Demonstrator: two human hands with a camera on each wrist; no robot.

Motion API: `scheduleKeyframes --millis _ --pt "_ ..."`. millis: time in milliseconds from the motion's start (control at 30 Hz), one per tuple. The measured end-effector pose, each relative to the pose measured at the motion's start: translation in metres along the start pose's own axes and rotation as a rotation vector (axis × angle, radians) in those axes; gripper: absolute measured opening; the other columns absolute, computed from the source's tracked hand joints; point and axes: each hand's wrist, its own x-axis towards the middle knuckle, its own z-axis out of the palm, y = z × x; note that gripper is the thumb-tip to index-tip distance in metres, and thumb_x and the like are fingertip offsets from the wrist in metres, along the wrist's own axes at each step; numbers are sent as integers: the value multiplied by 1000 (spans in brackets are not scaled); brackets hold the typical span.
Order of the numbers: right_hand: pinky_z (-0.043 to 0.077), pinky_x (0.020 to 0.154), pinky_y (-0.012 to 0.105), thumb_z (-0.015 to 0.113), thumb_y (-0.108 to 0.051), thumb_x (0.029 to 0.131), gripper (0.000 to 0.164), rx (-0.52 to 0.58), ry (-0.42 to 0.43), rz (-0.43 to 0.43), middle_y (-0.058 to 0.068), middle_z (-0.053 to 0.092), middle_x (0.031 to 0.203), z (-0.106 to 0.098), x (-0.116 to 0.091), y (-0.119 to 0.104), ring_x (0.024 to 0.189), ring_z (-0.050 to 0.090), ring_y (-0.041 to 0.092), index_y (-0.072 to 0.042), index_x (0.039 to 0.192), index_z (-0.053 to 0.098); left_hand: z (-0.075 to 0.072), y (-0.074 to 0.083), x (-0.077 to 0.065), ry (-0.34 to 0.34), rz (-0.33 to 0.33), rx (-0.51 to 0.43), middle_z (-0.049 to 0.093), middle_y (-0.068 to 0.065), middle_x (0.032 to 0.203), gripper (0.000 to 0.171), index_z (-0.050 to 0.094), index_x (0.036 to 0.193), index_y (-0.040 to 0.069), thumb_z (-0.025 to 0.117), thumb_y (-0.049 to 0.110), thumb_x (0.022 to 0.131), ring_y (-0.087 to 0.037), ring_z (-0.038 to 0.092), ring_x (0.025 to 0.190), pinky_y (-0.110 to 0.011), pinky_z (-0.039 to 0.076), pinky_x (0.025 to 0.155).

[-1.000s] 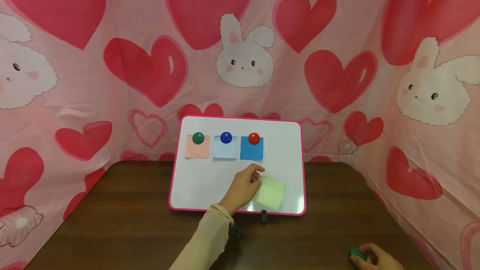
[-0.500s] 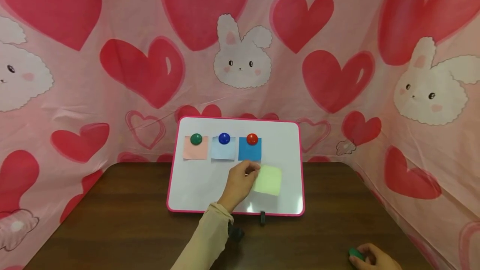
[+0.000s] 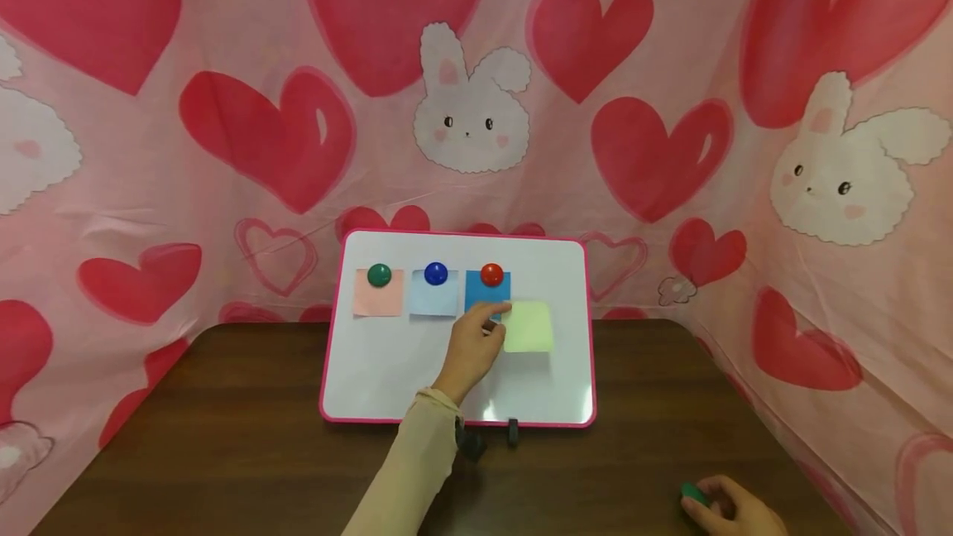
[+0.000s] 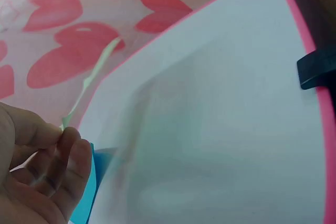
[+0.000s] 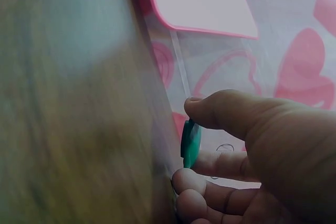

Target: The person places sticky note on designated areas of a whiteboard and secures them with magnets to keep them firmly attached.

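My left hand [image 3: 473, 346] pinches the left edge of a yellow-green sticky note [image 3: 528, 327] in front of the whiteboard [image 3: 417, 370]. The left wrist view shows the note edge-on, standing off the board surface. Three notes are in a row on the board: a pink one [image 3: 378, 300] under a green magnet [image 3: 379, 275], a pale blue one [image 3: 434, 300] under a blue magnet [image 3: 436, 274], and a darker blue one [image 3: 478, 288] under a red magnet [image 3: 491, 275]. At lower right, my right hand [image 3: 737, 508] holds another green round magnet [image 5: 191, 144] between thumb and fingers.
The pink-framed board leans on the brown table [image 3: 223, 437], with a black clip [image 3: 513, 433] at its lower edge. Behind it hangs a pink cloth [image 3: 313, 15] with hearts and rabbits.
My left hand has raised the yellow-green note up the board, from near the bottom edge to beside the darker blue note. The right hand keeps its hold on the green magnet.
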Motion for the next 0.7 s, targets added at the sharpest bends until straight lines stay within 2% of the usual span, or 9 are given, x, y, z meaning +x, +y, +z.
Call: scheduleKeyframes --millis 300,533,700 --pt "41 61 33 71 -42 92 48 7 10 3 -1 52 78 3 0 -3 68 51 18 -1 114 64 8 -3 16 -25 79 -1 59 -5 131 49 62 138 9 59 -5 91 -17 60 91 -31 54 81" --pt "41 60 34 71 -43 92 48 13 -6 5 0 51 79 3 -1 -4 69 50 18 -1 115 64 14 -4 25 33 29 4 63 -5 117 32 69 123 8 64 -2 94 -19 61 95 -34 54 83" --pt "42 60 33 70 -41 93 46 15 -1 -1 0 52 80 4 -2 -6 70 50 18 -2 116 63 18 -6 31 56 37 35 65 -6 109 29 71 120 6 64 -3 93 -20 62 96 -34 54 84"
